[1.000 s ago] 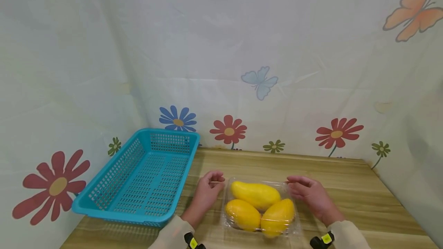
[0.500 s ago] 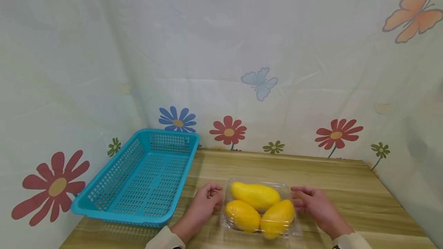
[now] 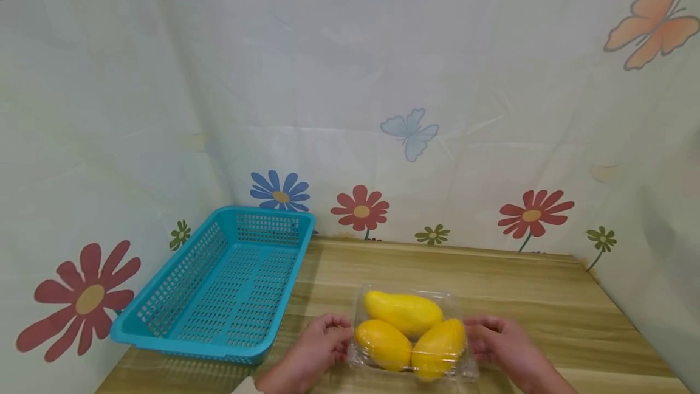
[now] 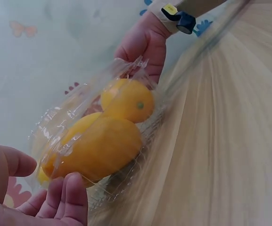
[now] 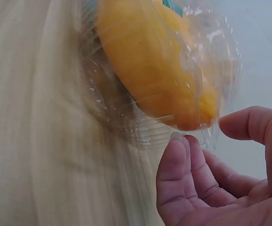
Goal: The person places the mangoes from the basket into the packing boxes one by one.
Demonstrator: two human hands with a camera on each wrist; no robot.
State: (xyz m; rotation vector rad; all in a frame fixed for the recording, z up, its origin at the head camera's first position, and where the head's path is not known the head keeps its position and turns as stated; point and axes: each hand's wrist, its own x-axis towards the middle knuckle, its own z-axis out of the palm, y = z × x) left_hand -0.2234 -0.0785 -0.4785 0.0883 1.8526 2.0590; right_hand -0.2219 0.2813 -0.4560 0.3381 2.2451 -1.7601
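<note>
A clear plastic clamshell box (image 3: pixel 451 301) stands on the wooden table with three yellow mangoes inside. The long mango (image 3: pixel 403 312) lies at the back, with a left mango (image 3: pixel 384 344) and a right mango (image 3: pixel 439 348) in front. My left hand (image 3: pixel 317 348) is at the box's left side; in the left wrist view its thumb (image 4: pixel 21 162) and fingertips (image 4: pixel 74 188) are parted around the corner. On the opposite side, my right hand (image 3: pixel 505 345) has its thumb (image 5: pixel 242 123) right at the lid's rim, fingers slightly bent just below.
A blue perforated plastic basket (image 3: pixel 292 287) sits on the left of the table, beside my left forearm. Behind the wooden tabletop (image 3: pixel 492 272) hangs a pale sheet (image 3: pixel 328 65) printed with flowers and butterflies, which also rises at both sides.
Both hands have slid toward me along the box's sides, from its back corners to nearer the front. The wristbands have left the head view. The box and mangoes have stayed put.
</note>
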